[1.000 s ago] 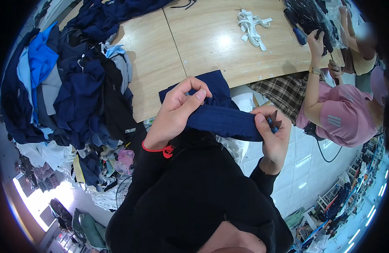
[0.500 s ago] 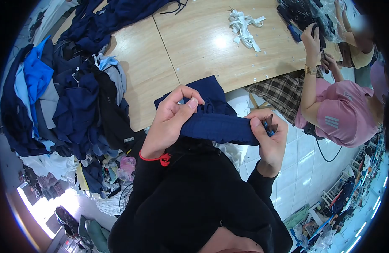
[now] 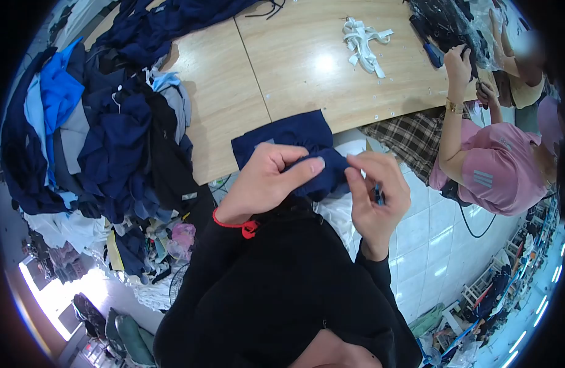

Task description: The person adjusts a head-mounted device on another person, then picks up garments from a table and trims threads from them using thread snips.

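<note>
A navy garment (image 3: 294, 130) lies partly on the near table edge, its nearer part bunched up between my hands. My left hand (image 3: 270, 181), with a red string at the wrist, pinches the bunched navy cloth between thumb and fingers. On the other side, my right hand (image 3: 378, 193) has thumb and forefinger closed at the right edge of the cloth. A small blue and dark tool (image 3: 378, 194) is tucked inside its curled fingers, mostly hidden.
Piled clothes (image 3: 114, 129) hang at the left. White straps (image 3: 364, 46) and another navy garment (image 3: 166, 27) lie on the wooden table (image 3: 221, 80). A co-worker in a pink shirt (image 3: 494, 165) handles dark cloth at the right, beside plastic-wrapped items (image 3: 445, 24).
The navy band that was stretched between my hands is now bunched up. My hands have come closer together, the right one moving left.
</note>
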A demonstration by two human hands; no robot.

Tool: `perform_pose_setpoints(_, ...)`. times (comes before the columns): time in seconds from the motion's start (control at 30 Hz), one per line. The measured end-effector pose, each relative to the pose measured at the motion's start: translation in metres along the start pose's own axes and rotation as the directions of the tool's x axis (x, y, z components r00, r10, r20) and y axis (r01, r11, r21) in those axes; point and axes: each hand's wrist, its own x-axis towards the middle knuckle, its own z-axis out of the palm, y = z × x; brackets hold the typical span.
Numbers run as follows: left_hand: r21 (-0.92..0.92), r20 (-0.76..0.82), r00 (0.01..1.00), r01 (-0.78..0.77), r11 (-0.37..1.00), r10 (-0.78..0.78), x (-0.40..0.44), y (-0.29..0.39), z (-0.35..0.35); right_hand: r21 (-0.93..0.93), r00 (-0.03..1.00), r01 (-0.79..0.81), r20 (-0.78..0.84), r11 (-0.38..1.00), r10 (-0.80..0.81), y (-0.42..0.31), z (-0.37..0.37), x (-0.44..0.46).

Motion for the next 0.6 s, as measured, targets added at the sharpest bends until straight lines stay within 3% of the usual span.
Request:
perform_pose_setpoints(0.1, 0.037, -0.056, 0.997, -0.045, 0.998, 0.047, -0.002, 0.0, 0.001, 0.09, 0.976, 0.159, 0.138, 0.983, -0.17, -0.012, 0.006, -0.006)
perform_pose_setpoints(0.13, 0.04, -0.068, 0.996, -0.055, 0.998, 0.057, -0.003, -0.001, 0.003, 0.1, 0.968, 0.219, 0.105, 0.971, -0.229, -0.009, 0.012, -0.007)
perform_pose_setpoints(0.37, 0.224, -0.047, 0.987, -0.141, 0.964, 0.155, -0.011, 0.004, -0.001, 0.028, 0.952, 0.21, 0.224, 0.977, -0.211, -0.015, 0.012, -0.004)
perform_pose_setpoints(0.53, 0.161, -0.085, 0.985, -0.132, 0.978, 0.147, -0.011, 0.003, 0.005, -0.034, 0.918, 0.187, 0.36, 0.982, -0.163, -0.007, 0.014, -0.011)
perform_pose_setpoints(0.6, 0.227, -0.099, 0.983, -0.13, 0.965, 0.155, -0.008, -0.005, 0.001, 0.112, 0.923, 0.101, 0.36, 0.989, -0.134, 0.0, 0.018, -0.012)
